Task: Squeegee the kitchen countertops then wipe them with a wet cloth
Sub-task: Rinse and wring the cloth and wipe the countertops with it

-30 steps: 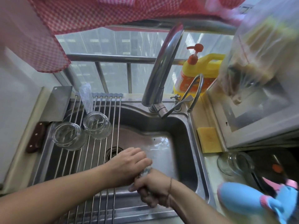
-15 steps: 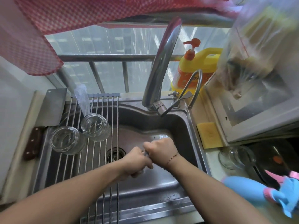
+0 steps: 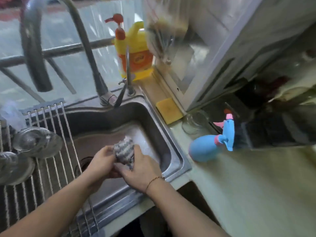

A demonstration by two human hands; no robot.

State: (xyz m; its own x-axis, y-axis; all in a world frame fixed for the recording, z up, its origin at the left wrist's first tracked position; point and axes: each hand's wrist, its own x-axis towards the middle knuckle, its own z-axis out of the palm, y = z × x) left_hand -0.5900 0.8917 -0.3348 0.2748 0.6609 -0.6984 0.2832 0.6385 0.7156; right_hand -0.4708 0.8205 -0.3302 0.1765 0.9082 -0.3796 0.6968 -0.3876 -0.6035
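A grey-and-white striped cloth [image 3: 123, 151], bunched up, sits between my two hands over the steel sink [image 3: 172, 147]. My left hand [image 3: 100, 161] grips its left side with curled fingers. My right hand [image 3: 138, 170] wraps round its right and lower part. The pale green countertop [image 3: 253, 189] stretches to the right of the sink. No squeegee shows in this view.
A blue spray bottle [image 3: 210, 146] lies on the counter beside a glass jar [image 3: 195, 122] and a yellow sponge [image 3: 169, 110]. A yellow soap jug [image 3: 135, 52] stands behind the tap [image 3: 82, 40]. Two upturned jars [image 3: 37, 142] rest on the roll-up rack [image 3: 56, 151].
Both hands have stopped twisting the cloth and now hold it bunched and raised, more of it showing. The view has swung right, bringing the countertop into sight.
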